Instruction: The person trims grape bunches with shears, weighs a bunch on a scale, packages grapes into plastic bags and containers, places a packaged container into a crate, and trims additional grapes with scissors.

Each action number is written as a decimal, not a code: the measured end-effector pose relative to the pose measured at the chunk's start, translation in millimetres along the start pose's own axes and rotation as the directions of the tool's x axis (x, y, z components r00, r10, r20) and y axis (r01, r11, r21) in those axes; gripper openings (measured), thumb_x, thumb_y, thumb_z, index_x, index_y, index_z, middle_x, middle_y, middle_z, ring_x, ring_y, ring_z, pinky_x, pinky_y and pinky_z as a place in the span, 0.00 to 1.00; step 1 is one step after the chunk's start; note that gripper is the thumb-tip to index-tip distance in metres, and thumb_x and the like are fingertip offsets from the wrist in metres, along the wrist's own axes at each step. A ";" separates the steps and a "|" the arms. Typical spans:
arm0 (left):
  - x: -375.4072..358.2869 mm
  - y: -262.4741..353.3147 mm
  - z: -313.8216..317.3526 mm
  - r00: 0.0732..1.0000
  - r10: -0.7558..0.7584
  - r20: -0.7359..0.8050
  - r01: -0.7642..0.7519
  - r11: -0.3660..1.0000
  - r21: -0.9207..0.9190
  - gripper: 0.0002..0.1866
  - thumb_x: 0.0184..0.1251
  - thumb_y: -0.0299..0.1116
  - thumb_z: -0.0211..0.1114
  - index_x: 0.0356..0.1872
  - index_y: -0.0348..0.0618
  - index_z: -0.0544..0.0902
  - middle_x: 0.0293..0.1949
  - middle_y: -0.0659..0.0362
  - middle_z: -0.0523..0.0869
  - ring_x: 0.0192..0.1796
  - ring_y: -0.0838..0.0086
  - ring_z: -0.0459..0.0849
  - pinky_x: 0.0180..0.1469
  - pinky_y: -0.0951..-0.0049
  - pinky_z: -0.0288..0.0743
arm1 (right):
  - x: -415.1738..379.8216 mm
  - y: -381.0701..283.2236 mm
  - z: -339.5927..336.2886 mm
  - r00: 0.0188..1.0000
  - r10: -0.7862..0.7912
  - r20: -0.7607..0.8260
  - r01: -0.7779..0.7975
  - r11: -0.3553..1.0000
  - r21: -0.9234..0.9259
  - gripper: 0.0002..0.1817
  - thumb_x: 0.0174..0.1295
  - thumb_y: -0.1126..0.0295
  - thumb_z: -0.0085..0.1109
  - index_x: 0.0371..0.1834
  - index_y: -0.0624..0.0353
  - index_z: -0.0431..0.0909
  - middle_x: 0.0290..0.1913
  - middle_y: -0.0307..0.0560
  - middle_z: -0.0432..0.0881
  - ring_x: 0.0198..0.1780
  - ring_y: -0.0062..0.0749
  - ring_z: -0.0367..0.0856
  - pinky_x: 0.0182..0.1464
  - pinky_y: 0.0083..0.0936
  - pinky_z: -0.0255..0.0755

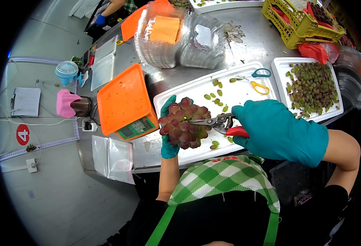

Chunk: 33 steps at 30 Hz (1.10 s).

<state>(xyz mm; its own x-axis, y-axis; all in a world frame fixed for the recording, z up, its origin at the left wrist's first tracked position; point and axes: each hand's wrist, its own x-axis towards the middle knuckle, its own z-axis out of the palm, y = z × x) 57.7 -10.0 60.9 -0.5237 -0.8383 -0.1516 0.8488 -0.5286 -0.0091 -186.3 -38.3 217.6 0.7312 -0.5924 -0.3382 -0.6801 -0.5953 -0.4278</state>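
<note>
In a green glove, my left hand (170, 148) is wrapped round a bunch of red grapes (183, 128) from behind and below; most of its fingers are hidden by the fruit. My right hand (270, 129), gloved too, grips the pruning shears (238, 131) by their red handle. Their blades reach into the right side of the bunch, right among the berries. Beneath both hands lies a white tray (173, 95) with several loose green grapes (216, 101). Scissors with one teal loop and one yellow loop (260, 87) rest at the tray's far right.
An orange scale (122, 100) stands left of the tray, with clear bags (112, 158) below it. Clear plastic boxes (160, 49) are stacked behind. On the right, a second tray (282, 65) holds loose grapes, near a yellow crate (285, 30). Another person's blue-gloved hand (101, 19) shows top left.
</note>
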 end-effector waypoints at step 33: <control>-26.0 -12.9 -15.3 0.971 0.239 0.028 -0.226 0.870 0.437 0.26 0.63 0.52 0.43 0.55 0.45 0.64 0.53 0.51 0.69 0.50 0.59 0.72 0.52 0.60 0.69 | -6.4 -35.1 -3.0 1.000 0.008 -0.011 -0.008 1.000 0.028 0.18 0.47 0.59 0.59 0.31 0.65 0.71 0.25 0.54 0.76 0.25 0.45 0.77 0.27 0.36 0.70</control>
<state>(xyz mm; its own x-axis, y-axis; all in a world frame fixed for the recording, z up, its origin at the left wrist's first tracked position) 61.5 20.6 49.8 -0.3079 -0.9436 -0.1220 0.8256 -0.3287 0.4587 -167.2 -15.3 237.2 0.7253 -0.6027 -0.3327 -0.6840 -0.5756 -0.4482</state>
